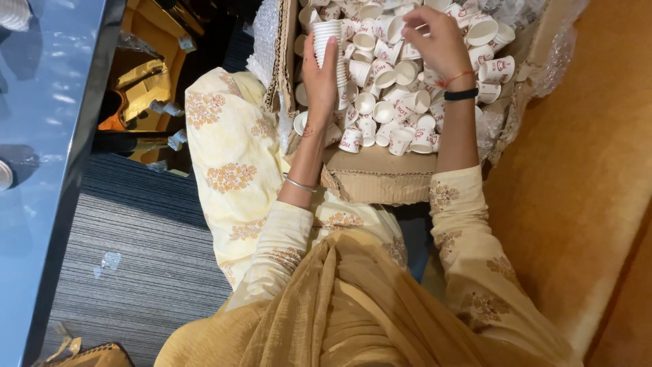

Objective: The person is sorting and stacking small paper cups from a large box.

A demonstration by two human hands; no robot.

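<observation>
While our left hand grips the cup stack over the box | right hand pinches a loose cup above it | we should keep rims aligned.

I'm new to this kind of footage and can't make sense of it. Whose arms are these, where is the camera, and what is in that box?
There is no machine here. The one picture comes from a camera worn on a person's head, looking down, so the arms reaching away from the bottom edge are that person's own. They sit with a cardboard box on their lap, beside an orange seat cushion. The box is full of loose paper cups, small and white with red print, lying every way up. The left hand holds a stack of cups nested one inside another, upright. The right hand is over the pile with fingers curled at the cups; whether it grips one cannot be told. To the left are a striped grey floor and the edge of a glossy dark table.
</observation>
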